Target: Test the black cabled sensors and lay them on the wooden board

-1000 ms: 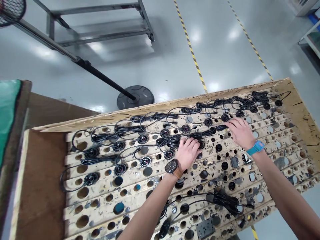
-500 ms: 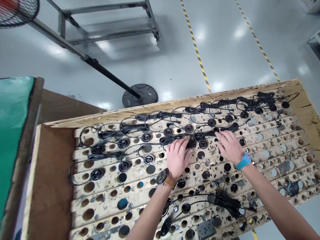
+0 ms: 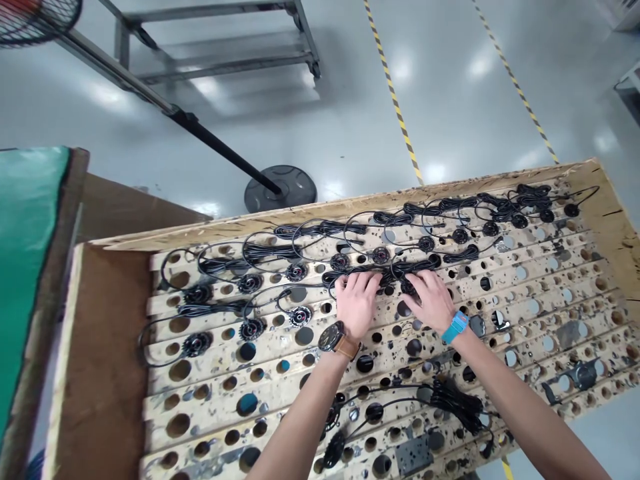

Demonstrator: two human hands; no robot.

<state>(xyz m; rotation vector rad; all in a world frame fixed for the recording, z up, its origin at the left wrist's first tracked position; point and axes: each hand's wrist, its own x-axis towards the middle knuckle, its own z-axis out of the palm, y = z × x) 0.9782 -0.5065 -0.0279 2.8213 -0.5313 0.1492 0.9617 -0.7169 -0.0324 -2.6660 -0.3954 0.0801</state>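
Observation:
A wooden rack (image 3: 210, 373) full of round holes lies in front of me. Black round parts with coiled black cables (image 3: 280, 253) sit in its upper rows. My left hand (image 3: 356, 303), with a brown-strapped watch on the wrist, rests on a cable bundle near the rack's middle, fingers curled over it. My right hand (image 3: 431, 301), a teal band on its wrist, lies beside it over another black round part (image 3: 407, 287) and its cable, fingers bent down. What the fingers grip is hidden under them.
Another loose cable bundle with round parts (image 3: 450, 400) lies near the rack's front edge. A fan stand's round base (image 3: 280, 187) and slanted pole stand on the grey floor behind. A metal cart frame (image 3: 215, 40) is farther back. A green-topped surface (image 3: 25, 227) lies left.
My right hand has moved left from the rack's upper right area to beside my left hand. The left hand has stayed around the middle cable bundle.

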